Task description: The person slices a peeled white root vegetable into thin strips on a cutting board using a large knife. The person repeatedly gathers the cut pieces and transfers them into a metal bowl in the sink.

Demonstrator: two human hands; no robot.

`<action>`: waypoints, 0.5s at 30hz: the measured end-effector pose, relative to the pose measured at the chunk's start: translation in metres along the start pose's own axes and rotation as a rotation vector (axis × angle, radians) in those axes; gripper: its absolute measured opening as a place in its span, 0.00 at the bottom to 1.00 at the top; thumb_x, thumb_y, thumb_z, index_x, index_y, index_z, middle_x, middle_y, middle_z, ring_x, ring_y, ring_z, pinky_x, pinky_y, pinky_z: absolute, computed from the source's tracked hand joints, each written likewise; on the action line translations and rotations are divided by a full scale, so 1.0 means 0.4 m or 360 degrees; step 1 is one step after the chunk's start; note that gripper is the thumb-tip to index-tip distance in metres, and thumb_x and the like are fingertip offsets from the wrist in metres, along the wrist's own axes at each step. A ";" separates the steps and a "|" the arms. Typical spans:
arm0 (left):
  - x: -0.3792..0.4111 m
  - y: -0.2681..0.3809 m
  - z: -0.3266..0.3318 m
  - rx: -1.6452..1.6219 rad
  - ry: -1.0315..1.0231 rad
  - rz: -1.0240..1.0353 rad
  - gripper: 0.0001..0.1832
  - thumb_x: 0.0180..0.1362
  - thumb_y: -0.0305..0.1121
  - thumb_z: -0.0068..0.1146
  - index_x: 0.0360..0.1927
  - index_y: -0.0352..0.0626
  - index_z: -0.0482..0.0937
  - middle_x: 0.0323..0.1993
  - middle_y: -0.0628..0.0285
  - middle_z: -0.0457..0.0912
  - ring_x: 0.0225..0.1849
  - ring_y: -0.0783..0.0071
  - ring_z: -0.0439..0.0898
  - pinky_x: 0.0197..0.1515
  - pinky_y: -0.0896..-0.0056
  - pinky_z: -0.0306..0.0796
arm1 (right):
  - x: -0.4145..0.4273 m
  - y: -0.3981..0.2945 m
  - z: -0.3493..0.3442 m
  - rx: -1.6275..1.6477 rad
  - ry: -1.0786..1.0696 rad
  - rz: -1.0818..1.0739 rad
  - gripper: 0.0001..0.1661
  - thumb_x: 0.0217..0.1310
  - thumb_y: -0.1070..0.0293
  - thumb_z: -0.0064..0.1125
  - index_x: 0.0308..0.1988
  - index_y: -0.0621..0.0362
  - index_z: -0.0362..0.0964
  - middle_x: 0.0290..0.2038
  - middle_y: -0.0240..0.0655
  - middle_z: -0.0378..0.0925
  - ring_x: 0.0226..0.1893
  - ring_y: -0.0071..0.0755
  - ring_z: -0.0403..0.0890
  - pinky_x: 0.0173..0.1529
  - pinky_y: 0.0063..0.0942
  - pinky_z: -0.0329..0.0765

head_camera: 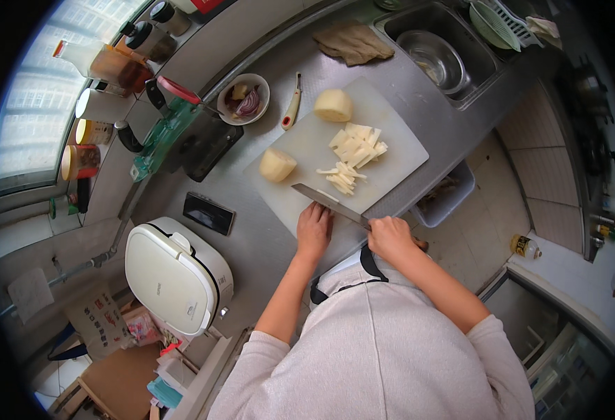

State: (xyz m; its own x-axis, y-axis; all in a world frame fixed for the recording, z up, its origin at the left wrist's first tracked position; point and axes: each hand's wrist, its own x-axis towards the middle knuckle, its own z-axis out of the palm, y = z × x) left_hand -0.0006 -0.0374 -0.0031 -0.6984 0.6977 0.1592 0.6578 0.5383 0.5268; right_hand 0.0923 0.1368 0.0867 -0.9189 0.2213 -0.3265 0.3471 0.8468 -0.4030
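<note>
My right hand (391, 237) grips the handle of a kitchen knife (333, 205), its blade slanting low over the white cutting board (402, 152). My left hand (315, 226) rests on the board's near side, bent fingertips against the blade; whatever lies under them is hidden. Just beyond the blade is a thin pale strip (328, 195). Farther up sit a small heap of cut strips (343, 178) and a larger pile of flat slices (359, 144). Two peeled chunks, apparently potato, stand on the board: one at the left (278, 165), another at the far edge (333, 105).
Left of the board are a peeler (292, 107), a bowl with cut onion (245, 119), a phone (208, 213) and a white rice cooker (171, 273). A brown cloth (352, 43) lies near the sink (475, 86), which holds a metal bowl (457, 63). A bin (446, 202) stands below the counter edge.
</note>
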 end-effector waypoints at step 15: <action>-0.009 -0.007 0.002 -0.0043 0.0005 -0.0031 0.17 0.49 0.25 0.60 0.45 0.39 0.78 0.48 0.54 0.76 0.51 0.51 0.74 0.52 0.56 0.69 | -0.074 0.007 -0.052 -0.0009 0.0011 -0.0036 0.07 0.50 0.70 0.56 0.26 0.63 0.76 0.20 0.51 0.77 0.23 0.54 0.81 0.31 0.46 0.78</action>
State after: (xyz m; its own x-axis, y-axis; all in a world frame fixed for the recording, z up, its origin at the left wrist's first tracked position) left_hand 0.0004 -0.0409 -0.0058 -0.7120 0.6856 0.1515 0.6363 0.5389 0.5520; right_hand 0.1166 0.1426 0.1130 -0.9279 0.2053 -0.3113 0.3250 0.8544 -0.4054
